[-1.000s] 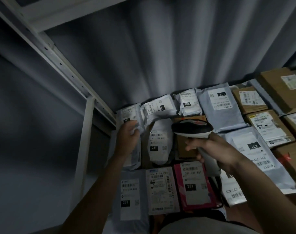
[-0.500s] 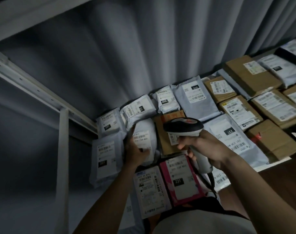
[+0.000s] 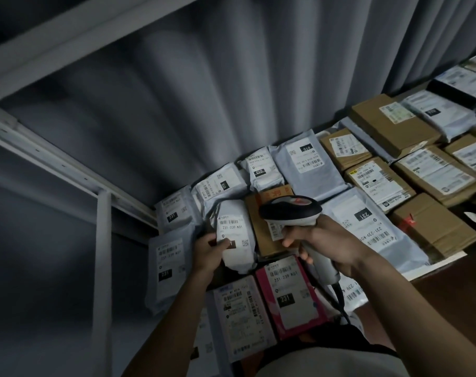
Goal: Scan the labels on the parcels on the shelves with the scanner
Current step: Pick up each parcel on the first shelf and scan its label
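Two hands busy: left hand pinching the lower edge of a white bag, right hand clamped round the scanner grip. Scanner head held just right of that bag, above a brown box. Probably mid-scan on the bag's label (beam not visible). Next: aim at the barcode, then on to the pink parcel below the right hand.
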